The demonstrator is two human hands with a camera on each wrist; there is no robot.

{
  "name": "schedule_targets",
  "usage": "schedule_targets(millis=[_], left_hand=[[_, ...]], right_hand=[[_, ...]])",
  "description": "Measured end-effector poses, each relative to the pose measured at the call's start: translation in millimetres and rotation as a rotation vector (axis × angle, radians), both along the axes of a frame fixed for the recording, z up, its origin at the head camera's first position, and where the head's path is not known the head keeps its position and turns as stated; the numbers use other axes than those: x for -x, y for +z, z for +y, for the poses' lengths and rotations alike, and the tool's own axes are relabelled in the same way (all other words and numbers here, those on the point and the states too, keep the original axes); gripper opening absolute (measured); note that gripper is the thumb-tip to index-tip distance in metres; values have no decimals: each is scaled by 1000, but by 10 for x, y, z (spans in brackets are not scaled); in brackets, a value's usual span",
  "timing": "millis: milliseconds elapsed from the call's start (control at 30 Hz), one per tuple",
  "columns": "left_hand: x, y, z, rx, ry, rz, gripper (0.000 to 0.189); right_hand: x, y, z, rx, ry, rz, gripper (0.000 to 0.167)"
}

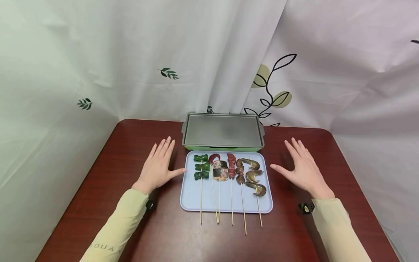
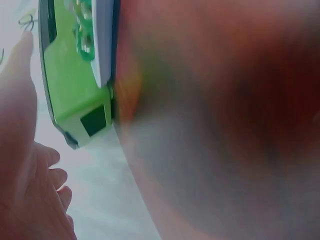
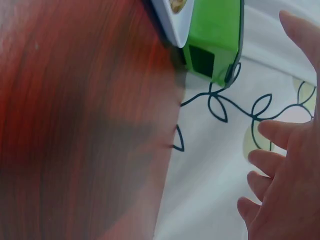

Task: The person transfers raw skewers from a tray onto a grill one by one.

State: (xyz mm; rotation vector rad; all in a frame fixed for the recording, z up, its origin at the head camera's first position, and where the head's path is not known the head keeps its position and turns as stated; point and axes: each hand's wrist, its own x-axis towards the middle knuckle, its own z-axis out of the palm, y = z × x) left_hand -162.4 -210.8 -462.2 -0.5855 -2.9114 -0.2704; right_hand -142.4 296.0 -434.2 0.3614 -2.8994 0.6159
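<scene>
My left hand [image 1: 156, 169] is spread flat left of the light blue tray [image 1: 190, 200], its thumb tip right at the tray's rim. On the other side my right hand [image 1: 302, 169] has straight fingers and a thumb pointing at the tray; it holds nothing. Across the tray lie several skewers, sticks toward me: green pepper pieces [image 1: 201, 167], a curled dark red piece [image 1: 214, 157], fish slices with dark skin [image 1: 220, 170], red meat [image 1: 231, 165], brown meat [image 1: 240, 171] and shrimp [image 1: 253, 176]. Both wrist views show the hands' fingers empty.
Directly behind the tray stands a green electric griddle [image 1: 223, 130] with a flat grey plate. The skewers' stick ends jut over the tray's near rim. A dark red wooden table [image 1: 137, 233] holds everything, and white leaf-print curtains [image 1: 137, 54] hang behind and at the sides.
</scene>
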Motion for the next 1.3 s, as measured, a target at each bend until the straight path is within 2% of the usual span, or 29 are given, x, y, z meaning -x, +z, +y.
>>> schedule_targets(millis=[400, 767, 900, 1033, 1300], left_hand=[[-411, -125, 181, -13, -101, -44, 118], [-720, -203, 362, 4, -175, -127, 133], [-782, -221, 380, 20, -169, -164, 132], [-799, -235, 385, 44, -161, -174, 133], [-814, -226, 406, 47, -154, -171, 132]], right_hand=[[-178, 9, -111, 30, 47, 2, 97], [-505, 24, -295, 54, 93, -17, 94], [-628, 36, -380, 74, 105, -13, 89], [-739, 44, -457, 98, 97, -10, 82], [-933, 27, -600, 166, 36, -57, 64]])
